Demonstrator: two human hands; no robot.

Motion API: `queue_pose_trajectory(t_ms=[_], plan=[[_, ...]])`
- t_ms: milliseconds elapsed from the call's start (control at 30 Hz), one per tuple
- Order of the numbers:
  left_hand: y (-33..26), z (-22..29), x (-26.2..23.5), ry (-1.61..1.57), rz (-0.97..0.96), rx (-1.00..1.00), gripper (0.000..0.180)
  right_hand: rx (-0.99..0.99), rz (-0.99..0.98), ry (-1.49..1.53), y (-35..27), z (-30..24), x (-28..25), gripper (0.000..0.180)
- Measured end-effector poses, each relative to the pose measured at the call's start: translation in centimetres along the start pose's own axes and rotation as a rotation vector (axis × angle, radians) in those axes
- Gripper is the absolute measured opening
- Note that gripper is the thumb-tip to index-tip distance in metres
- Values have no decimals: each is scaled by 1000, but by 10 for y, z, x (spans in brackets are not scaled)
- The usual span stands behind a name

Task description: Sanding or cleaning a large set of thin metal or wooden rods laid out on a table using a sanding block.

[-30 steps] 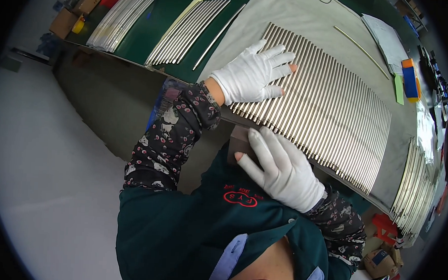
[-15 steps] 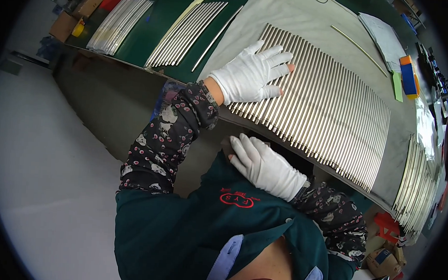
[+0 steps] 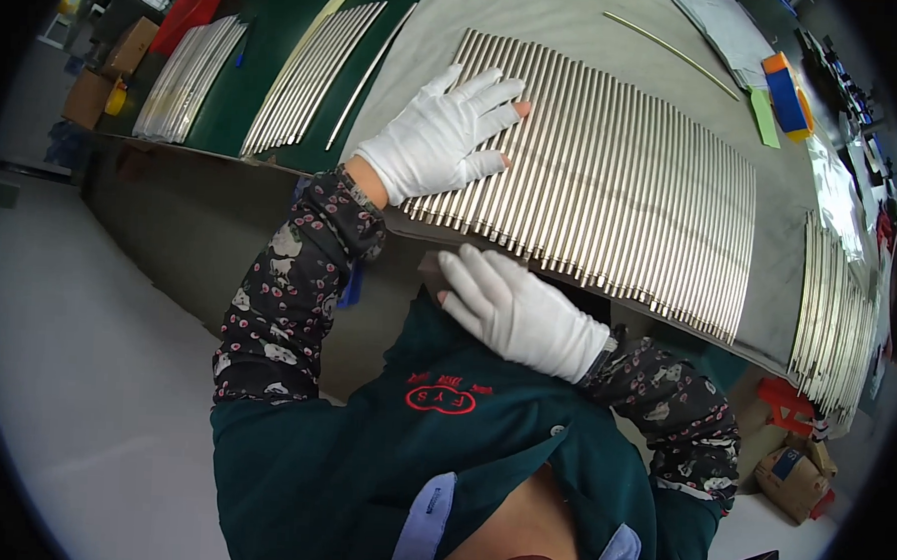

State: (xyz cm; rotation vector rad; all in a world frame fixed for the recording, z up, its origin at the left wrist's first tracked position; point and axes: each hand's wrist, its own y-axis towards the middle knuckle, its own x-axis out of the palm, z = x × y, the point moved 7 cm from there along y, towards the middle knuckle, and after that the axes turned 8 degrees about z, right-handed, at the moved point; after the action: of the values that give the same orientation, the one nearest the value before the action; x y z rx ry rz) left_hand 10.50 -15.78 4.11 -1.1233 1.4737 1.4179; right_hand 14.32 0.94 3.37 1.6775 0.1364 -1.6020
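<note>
A wide row of thin silvery metal rods [image 3: 613,177] lies side by side on the grey cloth-covered table. My left hand [image 3: 443,135], in a white glove with some bare fingertips, rests flat and spread over the row's left end. Just below the table's near edge, my right hand [image 3: 522,313], gloved the same way, is closed over a dark brown block [image 3: 431,270]. Only the block's left end shows clearly; the fingers cover much of it. The rods' near ends sit right above that hand.
Further rods [image 3: 317,79] and a wrapped bundle [image 3: 189,79] lie on the green surface at left. A single rod [image 3: 669,53] lies beyond the row. Tape rolls [image 3: 787,97] and papers [image 3: 720,32] are at far right; another rod pile [image 3: 832,317] lies at right.
The view has shifted, so the table and rods appear further left and higher. My left hand stays on the rods; my right hand keeps the block by the table's near edge.
</note>
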Motion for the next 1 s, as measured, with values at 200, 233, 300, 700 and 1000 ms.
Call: queue_pose_trajectory(t_ms=[200,233,300,700,1000], plan=[[2,3,-2,-28,17,-6,59,230,99,-94,-31,12,-27,34],[0,4,-1,-34,13,-10,59,149,24,-57,-41,2,-15,34],[0,1,3,-26,15,4,60,-38,-76,-135,-52,-17,-9,36],[-6,-8,1,-49,-37,5,70,259,252,-164,-89,6,-60,41],[-7,-8,-1,-103,-2,-16,69,289,246,-211,-115,6,-70,40]])
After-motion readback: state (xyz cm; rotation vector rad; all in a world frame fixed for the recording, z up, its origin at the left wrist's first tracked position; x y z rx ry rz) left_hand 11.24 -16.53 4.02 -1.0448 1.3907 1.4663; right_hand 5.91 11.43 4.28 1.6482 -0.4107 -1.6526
